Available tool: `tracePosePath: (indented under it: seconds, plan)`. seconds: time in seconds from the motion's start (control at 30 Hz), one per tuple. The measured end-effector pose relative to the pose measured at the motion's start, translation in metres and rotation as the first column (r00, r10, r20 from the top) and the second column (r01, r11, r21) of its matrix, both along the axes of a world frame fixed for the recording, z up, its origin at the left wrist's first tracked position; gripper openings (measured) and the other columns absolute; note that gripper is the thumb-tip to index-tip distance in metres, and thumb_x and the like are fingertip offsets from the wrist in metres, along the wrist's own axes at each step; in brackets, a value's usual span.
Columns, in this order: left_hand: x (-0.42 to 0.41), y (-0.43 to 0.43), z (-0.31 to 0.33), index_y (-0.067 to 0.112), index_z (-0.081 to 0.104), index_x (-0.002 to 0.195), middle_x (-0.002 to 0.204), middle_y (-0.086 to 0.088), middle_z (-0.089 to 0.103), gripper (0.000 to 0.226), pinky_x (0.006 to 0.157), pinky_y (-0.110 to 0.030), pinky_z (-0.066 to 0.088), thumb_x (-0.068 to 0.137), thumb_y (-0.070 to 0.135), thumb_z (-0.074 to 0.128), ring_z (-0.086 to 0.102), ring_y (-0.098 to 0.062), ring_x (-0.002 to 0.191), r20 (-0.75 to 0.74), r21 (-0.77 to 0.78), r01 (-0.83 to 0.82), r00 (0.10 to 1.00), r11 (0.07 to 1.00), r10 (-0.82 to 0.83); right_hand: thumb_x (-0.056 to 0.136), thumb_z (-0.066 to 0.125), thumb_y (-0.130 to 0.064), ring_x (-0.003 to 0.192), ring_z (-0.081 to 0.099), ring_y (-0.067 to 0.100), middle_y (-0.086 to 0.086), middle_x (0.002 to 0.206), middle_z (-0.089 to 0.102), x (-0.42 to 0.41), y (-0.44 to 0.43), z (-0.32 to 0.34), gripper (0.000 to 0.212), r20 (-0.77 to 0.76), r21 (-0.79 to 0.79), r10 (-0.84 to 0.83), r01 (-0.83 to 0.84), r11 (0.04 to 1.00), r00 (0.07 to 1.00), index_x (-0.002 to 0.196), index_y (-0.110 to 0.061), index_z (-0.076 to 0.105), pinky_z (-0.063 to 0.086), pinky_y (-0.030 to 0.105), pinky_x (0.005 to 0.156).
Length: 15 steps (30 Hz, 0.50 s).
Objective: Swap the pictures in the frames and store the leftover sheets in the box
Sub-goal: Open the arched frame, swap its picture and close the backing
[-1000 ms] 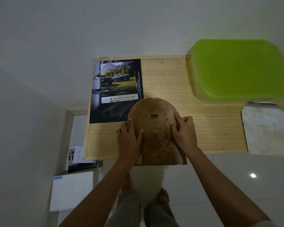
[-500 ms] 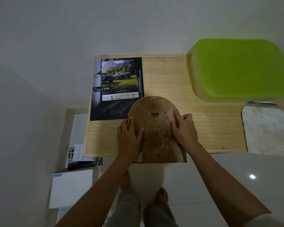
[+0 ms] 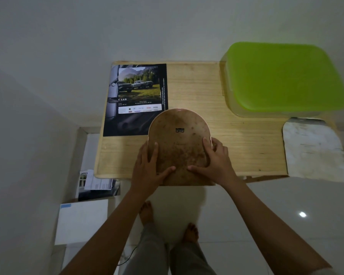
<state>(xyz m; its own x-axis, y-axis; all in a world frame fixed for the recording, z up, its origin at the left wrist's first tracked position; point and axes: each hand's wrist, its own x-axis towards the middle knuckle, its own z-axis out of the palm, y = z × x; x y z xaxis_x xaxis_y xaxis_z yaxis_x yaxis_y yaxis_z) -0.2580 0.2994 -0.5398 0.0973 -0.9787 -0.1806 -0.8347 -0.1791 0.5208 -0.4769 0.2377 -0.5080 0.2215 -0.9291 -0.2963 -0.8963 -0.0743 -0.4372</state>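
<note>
Frame (image 3: 179,139) face-down overhanging near edge of table (image 3: 236,135), left hand (image 3: 149,167) pressing flat, right hand (image 3: 214,163), fingers (image 3: 216,144) gripping its right rim

A plain room in a home: bare feet (image 3: 146,213) on glossy white floor tiles (image 3: 266,205) at six o'clock, bare white walls (image 3: 167,26), a wooden worktop (image 3: 236,139) at twelve o'clock, a green-lidded plastic box (image 3: 282,76) at two o'clock.
</note>
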Motion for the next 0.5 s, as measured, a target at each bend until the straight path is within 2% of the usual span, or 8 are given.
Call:
tracePosePath:
  seconds: [0.27, 0.33, 0.4, 0.5]
  plan:
    - [-0.004, -0.006, -0.004, 0.03, 0.001, 0.147, 0.156, -0.01, 0.003, 0.103, 0.112, -0.044, 0.019, 0.064, 0.09, 0.013, 0.006, -0.027, 0.143, 0.05, -0.011, -0.075, 0.996, 0.997, 0.075, 0.068, 0.06, -0.069, 0.124, 0.029, 0.032, 0.015, 0.147, 0.023, 0.003, -0.003, -0.003, 0.104, -0.048, -0.115, 0.032, -0.037, 0.993, 0.998, 0.147, -0.022, 0.014, 0.034, 0.04, 0.102]
    - [-0.004, -0.008, -0.003, 0.029, 0.003, 0.148, 0.155, -0.01, 0.004, 0.105, 0.112, -0.044, 0.021, 0.063, 0.09, 0.013, 0.007, -0.028, 0.143, 0.042, -0.015, -0.092, 0.995, 0.996, 0.093, 0.068, 0.049, -0.077, 0.124, 0.033, 0.035, 0.017, 0.147, 0.026, 0.006, -0.002, -0.003, 0.104, -0.083, -0.135, 0.039, -0.05, 0.99, 0.996, 0.147, -0.018, 0.016, 0.036, 0.042, 0.1]
    - [-0.005, -0.007, -0.002, 0.031, 0.002, 0.147, 0.156, -0.009, 0.003, 0.105, 0.112, -0.044, 0.02, 0.062, 0.091, 0.013, 0.006, -0.027, 0.143, 0.025, -0.011, -0.102, 0.994, 0.995, 0.102, 0.065, 0.026, -0.086, 0.122, 0.038, 0.038, 0.02, 0.147, 0.029, 0.009, 0.003, -0.002, 0.11, -0.096, -0.146, 0.026, -0.04, 0.988, 0.995, 0.146, -0.013, 0.02, 0.039, 0.045, 0.097]
    - [-0.006, -0.005, -0.002, 0.032, -0.003, 0.147, 0.156, -0.008, 0.0, 0.103, 0.113, -0.042, 0.017, 0.063, 0.089, 0.017, 0.004, -0.026, 0.143, 0.0, 0.0, -0.106, 0.994, 0.994, 0.106, 0.069, 0.007, -0.087, 0.122, 0.041, 0.041, 0.022, 0.148, 0.029, 0.014, 0.014, -0.004, 0.11, -0.071, -0.115, 0.0, -0.009, 0.993, 0.997, 0.144, -0.008, 0.026, 0.042, 0.048, 0.095]
